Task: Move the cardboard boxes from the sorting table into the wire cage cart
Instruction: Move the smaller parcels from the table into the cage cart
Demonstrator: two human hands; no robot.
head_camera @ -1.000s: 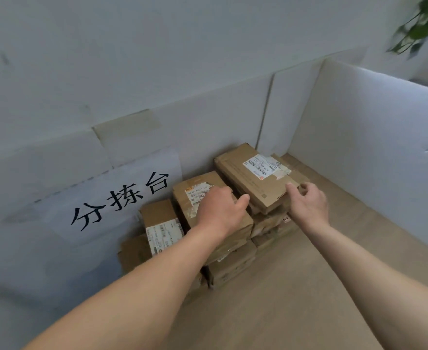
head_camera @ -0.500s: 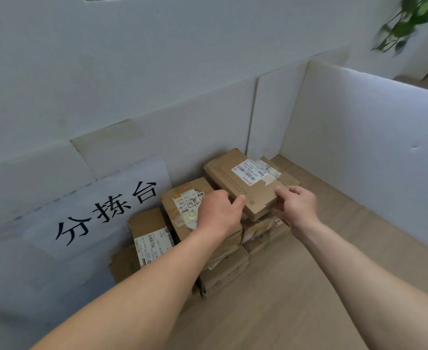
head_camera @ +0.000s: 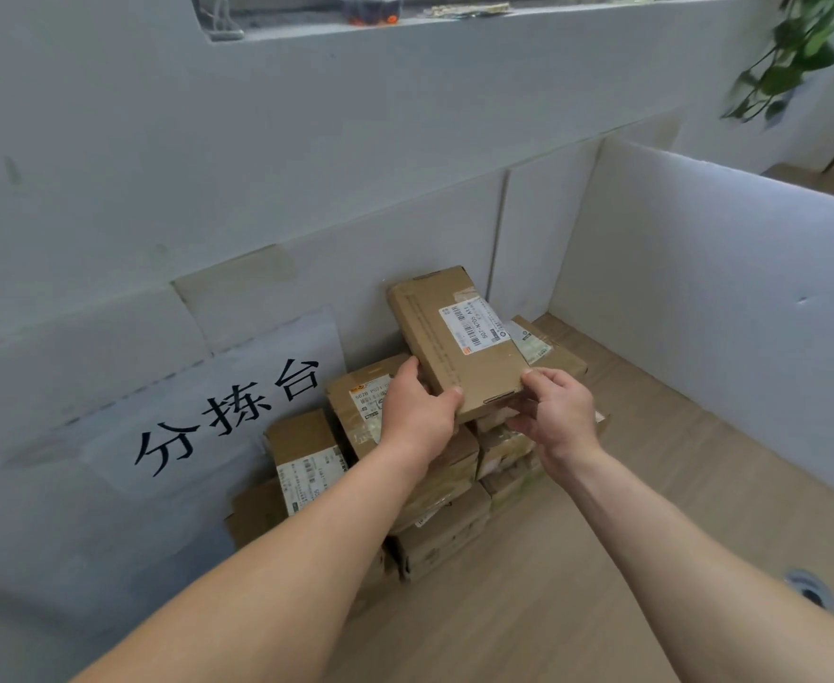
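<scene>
Head view: the left hand (head_camera: 417, 416) and right hand (head_camera: 557, 416), fingers curled, grip the near corners of a flat brown cardboard box (head_camera: 459, 347) with a white label. They hold it over a stack of brown cardboard boxes (head_camera: 444, 534) at the back edge of the pale wooden worktop (head_camera: 602, 559).

Flat brown box (head_camera: 459, 347), white label up, tilted over pile (head_camera: 439, 529), near end gripped by left hand (head_camera: 417, 419) and right hand (head_camera: 555, 416). Labelled pile sits in table (head_camera: 626, 559) corner.

Matt brown cardboard boxes (head_camera: 459, 347) on a smooth wood-grain tabletop (head_camera: 602, 559).
</scene>
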